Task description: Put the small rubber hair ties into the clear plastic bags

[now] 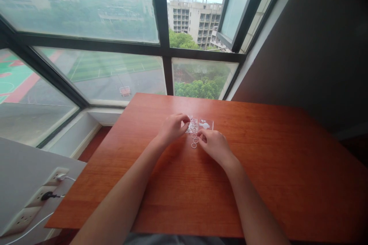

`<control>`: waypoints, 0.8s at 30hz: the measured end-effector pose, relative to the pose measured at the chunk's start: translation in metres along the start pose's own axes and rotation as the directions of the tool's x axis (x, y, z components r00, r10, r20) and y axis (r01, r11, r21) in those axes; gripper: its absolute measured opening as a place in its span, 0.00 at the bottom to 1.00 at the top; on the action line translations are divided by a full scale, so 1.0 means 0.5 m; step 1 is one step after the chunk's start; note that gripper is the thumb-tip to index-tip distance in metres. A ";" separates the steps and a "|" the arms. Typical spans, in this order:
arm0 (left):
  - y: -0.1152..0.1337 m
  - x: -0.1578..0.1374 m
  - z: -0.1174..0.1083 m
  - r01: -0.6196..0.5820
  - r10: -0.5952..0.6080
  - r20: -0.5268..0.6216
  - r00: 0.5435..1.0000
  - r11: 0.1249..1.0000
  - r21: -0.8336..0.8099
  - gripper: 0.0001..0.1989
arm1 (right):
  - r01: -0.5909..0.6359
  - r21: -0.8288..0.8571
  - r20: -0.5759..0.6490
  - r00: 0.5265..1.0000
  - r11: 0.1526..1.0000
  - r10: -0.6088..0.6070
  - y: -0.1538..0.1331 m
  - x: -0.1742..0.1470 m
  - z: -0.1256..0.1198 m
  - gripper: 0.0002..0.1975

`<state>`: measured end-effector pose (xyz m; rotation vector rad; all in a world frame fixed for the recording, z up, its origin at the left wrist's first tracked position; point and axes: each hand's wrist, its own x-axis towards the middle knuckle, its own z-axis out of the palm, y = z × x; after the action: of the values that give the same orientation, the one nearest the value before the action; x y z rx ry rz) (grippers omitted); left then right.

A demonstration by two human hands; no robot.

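A small clear plastic box [194,127] lies on the table with several light-coloured rings in and over it. Beside it on the right is a clear flat piece with a white print [206,124], perhaps its lid. More small rings [194,145] trail in a short column towards me. At the box's left side is my left hand [173,127], thumb and forefinger curled together; what they pinch is too small to make out. My right hand [214,142] is closed at the fingertips beside the loose rings, just below the printed piece. Whether a ring is between those fingertips is hidden.
The reddish-brown wooden table [184,191] reaches to large dark-framed windows [169,51]. One pane at the upper right stands open. Wall sockets [40,197] with plugged-in cables are low on the left, by the table's left edge. A dark sloping wall [310,53] rises on the right.
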<state>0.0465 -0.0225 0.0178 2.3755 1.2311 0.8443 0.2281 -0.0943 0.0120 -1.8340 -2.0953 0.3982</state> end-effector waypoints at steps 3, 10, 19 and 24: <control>0.000 -0.001 0.002 -0.010 0.010 0.002 1.000 1.000 0.006 0.06 | 0.027 -0.021 0.118 0.993 0.999 -0.024 0.000 -0.003 0.005 0.05; 0.001 -0.001 0.003 -0.016 0.016 0.006 1.000 1.000 -0.014 0.05 | 0.037 -0.074 0.154 0.988 0.997 -0.025 -0.002 -0.006 0.010 0.03; 0.004 0.000 -0.001 -0.019 0.019 0.020 1.000 1.000 -0.023 0.06 | 0.030 -0.120 0.128 0.992 0.992 -0.014 -0.006 -0.003 0.007 0.05; 0.001 0.000 0.003 -0.025 0.026 0.018 0.999 0.999 -0.046 0.06 | 0.012 -0.091 0.047 0.999 0.996 -0.008 -0.006 -0.001 0.005 0.05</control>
<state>0.0478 -0.0230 0.0167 2.3621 1.1640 0.8467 0.2245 -0.0951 0.0108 -1.8813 -2.1865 0.3519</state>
